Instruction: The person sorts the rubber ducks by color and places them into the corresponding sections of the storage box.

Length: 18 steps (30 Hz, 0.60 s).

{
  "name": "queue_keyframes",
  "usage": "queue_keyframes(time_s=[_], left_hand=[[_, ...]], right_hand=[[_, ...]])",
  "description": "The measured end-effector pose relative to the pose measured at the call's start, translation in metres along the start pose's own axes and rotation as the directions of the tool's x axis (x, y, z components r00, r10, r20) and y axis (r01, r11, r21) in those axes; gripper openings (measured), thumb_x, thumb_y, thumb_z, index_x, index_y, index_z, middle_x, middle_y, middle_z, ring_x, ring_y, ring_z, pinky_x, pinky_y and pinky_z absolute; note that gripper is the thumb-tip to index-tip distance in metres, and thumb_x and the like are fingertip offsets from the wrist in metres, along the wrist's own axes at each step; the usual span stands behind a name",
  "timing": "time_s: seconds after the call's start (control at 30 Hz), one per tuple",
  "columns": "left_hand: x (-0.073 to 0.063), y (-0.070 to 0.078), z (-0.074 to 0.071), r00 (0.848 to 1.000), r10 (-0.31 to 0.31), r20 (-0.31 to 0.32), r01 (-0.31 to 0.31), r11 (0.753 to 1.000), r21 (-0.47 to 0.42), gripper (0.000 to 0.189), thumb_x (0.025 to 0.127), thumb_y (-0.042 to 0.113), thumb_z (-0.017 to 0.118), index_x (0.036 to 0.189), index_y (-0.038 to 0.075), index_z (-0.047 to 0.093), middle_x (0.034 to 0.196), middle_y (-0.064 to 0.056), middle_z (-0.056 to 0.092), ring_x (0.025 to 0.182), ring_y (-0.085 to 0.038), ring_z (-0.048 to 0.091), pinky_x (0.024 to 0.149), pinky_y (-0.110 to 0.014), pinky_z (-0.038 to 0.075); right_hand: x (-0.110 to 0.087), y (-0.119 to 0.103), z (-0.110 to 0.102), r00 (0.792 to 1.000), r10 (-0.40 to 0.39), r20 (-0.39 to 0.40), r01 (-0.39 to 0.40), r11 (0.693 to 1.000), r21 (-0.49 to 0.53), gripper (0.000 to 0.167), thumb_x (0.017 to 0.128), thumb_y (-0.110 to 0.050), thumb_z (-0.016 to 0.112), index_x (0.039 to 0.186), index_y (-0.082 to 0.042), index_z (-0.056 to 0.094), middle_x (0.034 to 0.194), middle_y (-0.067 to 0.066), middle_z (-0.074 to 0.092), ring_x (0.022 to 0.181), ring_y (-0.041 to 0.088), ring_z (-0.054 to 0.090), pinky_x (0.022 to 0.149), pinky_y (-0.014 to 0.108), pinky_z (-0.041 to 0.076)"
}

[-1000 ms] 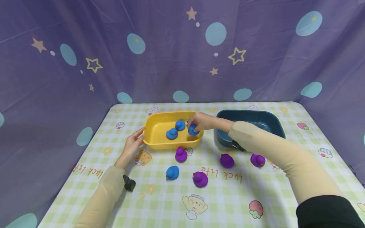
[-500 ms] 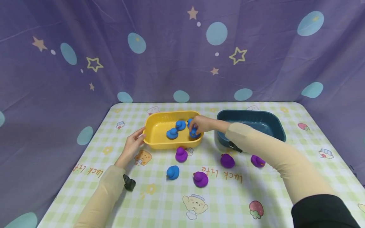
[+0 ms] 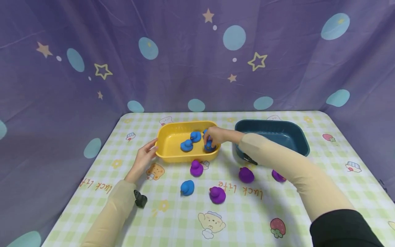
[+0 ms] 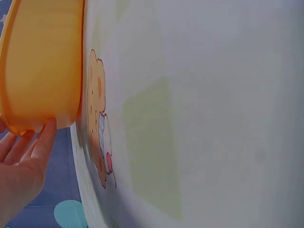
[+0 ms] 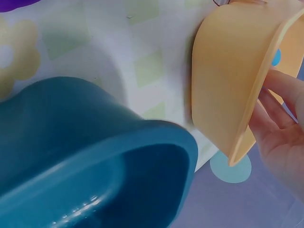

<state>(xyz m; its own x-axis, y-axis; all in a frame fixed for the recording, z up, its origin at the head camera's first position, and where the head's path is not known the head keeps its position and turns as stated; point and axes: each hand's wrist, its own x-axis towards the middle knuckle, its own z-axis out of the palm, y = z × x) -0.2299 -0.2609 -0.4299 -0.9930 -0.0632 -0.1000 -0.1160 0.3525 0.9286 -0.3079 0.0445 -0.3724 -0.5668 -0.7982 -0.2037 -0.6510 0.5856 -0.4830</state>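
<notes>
My right hand [image 3: 217, 135] reaches over the right end of a yellow basin [image 3: 168, 159] and pinches a blue rubber duck [image 3: 209, 147] low inside it. In the right wrist view the fingers hide most of that duck. Two blue ducks sit mid-basin, a nearer one [image 3: 186, 145] and a farther one [image 3: 195, 137]; another blue duck [image 3: 205, 131] shows partly behind the right hand. At the basin's left end my left hand [image 3: 143, 157] touches the rim and outer wall. Its fingers [image 4: 43, 142] lie fairly straight along the wall in the left wrist view.
A dark teal basin [image 3: 300, 135] stands at the right, partly under my right forearm. In front lie a blue duck [image 3: 187, 188] and several purple ducks, among them one [image 3: 196, 168] close to the yellow basin and one [image 3: 217, 195] nearer me. A curtain [image 3: 185, 85] hangs behind.
My right hand has shifted slightly toward me with the blue duck, which now sits lower at the basin's near right part. The left hand stays at the basin's left end.
</notes>
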Motion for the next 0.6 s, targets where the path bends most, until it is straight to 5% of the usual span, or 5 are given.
queue_keyframes(time_s=[0.6], left_hand=[[0.0009,-0.0003,0.0006,0.999,-0.033,-0.005,0.033,0.999,0.002,0.047,0.092,0.022,0.046,0.137,0.017,0.032,0.144,-0.002,0.026,0.119,-0.023,0.043,0.090,-0.024,0.045]], right_hand=[[0.0029,0.0042,0.0056,1.000,0.000,0.024,0.001,0.999,-0.042,0.022,0.069,0.007,0.067,0.089,-0.003,0.068,0.098,0.008,0.064,0.095,0.024,0.057,0.078,0.024,0.050]])
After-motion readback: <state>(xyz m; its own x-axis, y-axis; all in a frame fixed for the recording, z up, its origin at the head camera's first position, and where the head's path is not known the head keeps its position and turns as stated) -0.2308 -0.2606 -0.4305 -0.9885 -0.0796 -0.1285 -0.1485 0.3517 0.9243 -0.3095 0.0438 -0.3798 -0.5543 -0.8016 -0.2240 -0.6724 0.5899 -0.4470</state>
